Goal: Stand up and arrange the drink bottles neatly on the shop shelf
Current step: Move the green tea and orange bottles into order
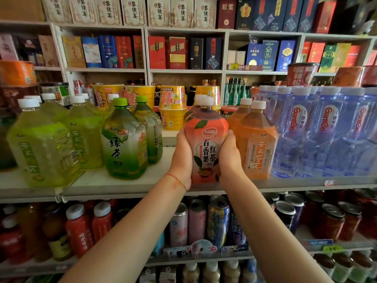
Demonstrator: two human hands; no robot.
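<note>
Pink-orange plastic tea bottle with a white cap [205, 139], dark tea up top, stands upright at the front edge of the white shop shelf [122, 184]. The left hand [182, 158] and right hand [229, 158] wrap it from both sides, fingers curled round. Orange-label bottle [257, 144] sits just beside.

Bare forearms, thin red string bracelet [177, 179] at left wrist.
</note>
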